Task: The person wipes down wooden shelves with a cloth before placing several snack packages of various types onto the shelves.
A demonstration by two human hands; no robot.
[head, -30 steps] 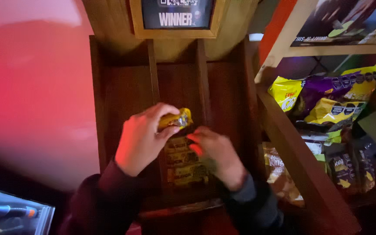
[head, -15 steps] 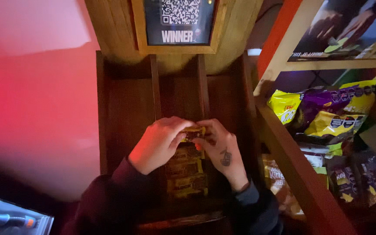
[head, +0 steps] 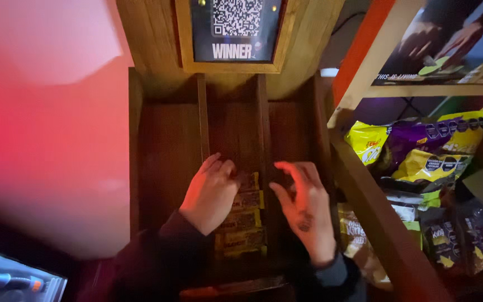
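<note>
At centre frame we see a wooden rack (head: pixel 169 162) with three upright compartments. Our left hand (head: pixel 211 193) rests on the row of yellow-brown snack bars (head: pixel 242 221) in the middle compartment, fingers (head: pixel 219 168) curled against the top bar. Our right hand (head: pixel 304 204) hovers just right of the row, fingers released, holding nothing. At right, snack bags (head: pixel 420 151) fill a shelf.

Open room in the tray (head: pixel 169 168) above the bars (head: pixel 242 221); 2 dividers (head: pixel 202 117) fence the middle slot, shelf (head: pixel 364 196) crowds right of it.
</note>
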